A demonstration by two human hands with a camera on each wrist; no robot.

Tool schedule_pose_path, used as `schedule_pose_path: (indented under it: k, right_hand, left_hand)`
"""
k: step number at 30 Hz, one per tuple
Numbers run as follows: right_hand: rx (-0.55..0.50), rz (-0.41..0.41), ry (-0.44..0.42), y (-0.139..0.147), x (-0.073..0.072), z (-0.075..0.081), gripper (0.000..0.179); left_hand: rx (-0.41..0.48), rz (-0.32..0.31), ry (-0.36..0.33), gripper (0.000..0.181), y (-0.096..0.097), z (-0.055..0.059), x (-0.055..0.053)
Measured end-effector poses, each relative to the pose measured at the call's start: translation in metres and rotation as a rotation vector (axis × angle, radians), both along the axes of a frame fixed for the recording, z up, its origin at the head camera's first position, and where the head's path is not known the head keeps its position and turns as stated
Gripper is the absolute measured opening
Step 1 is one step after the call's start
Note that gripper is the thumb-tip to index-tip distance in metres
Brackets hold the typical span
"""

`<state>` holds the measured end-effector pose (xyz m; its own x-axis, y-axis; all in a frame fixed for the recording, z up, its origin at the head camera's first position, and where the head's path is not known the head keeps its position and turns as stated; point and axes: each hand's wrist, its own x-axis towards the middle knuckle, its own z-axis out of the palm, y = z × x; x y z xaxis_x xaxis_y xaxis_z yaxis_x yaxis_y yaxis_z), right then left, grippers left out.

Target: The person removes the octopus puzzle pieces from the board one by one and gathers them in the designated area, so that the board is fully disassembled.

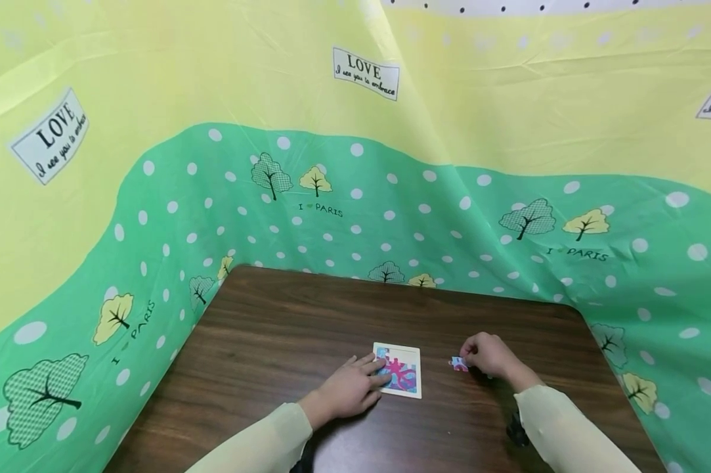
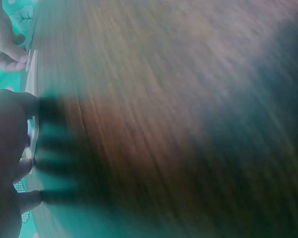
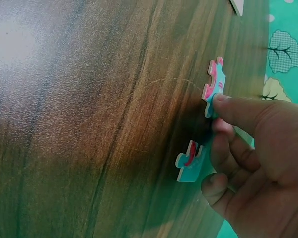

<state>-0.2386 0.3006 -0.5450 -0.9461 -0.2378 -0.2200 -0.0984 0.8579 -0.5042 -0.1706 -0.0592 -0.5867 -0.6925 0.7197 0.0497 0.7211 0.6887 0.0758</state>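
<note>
1. Head view: the tray (image 1: pixel 410 357) lies flat on the worktop (image 1: pixel 260 328), with fitted pieces (image 1: pixel 399 378) forming a pink figure on blue across most of it. A bare cream patch shows toward the upper right, so the puzzle looks mostly done but unfinished. The left hand (image 1: pixel 352 387) rests with its fingers spread over the tray's left side. The right hand (image 1: pixel 490 355) is apart from the tray, to its right, with a held piece (image 1: pixel 459 364) at its fingertips.

2. Left wrist view: the left hand's fingers reach out fairly straight at the tray's edge, gripping nothing that shows. The tray is nearly edge-on, so progress cannot be judged here.

3. Right wrist view: the right hand pinches the held piece between thumb and finger, off the tray. A loose piece (image 3: pixel 190 163) lies nearby on the worktop. At least these two pieces appear left to place.
</note>
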Motion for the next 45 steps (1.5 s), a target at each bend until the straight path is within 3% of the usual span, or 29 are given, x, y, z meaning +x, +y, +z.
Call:
schedule_pose_path:
  k: [19,26,33,40,45]
  right_hand:
    - [-0.008,-0.005,0.022,-0.002,0.005,-0.004,0.007]
    - [-0.008,0.001,0.015,-0.009,0.004,0.004,0.006]
    - [0.001,0.058,0.067,-0.033,0.001,0.012,0.005]
    - [-0.058,0.044,0.021,-0.072,-0.001,0.013,0.003]
    - [-0.066,0.077,0.049,-0.1,0.003,0.013,0.006]
  left_hand:
    - [-0.07,-0.031,0.031,0.049,-0.007,-0.002,0.001]
    - [-0.061,-0.029,0.024,0.049,-0.012,-0.001,0.001]
    - [-0.064,0.006,-0.012,0.048,-0.012,0.004,0.002]
    - [-0.041,0.027,-0.044,0.047,-0.012,0.008,0.005]
    - [-0.038,0.038,-0.07,0.048,-0.011,0.009,0.006]
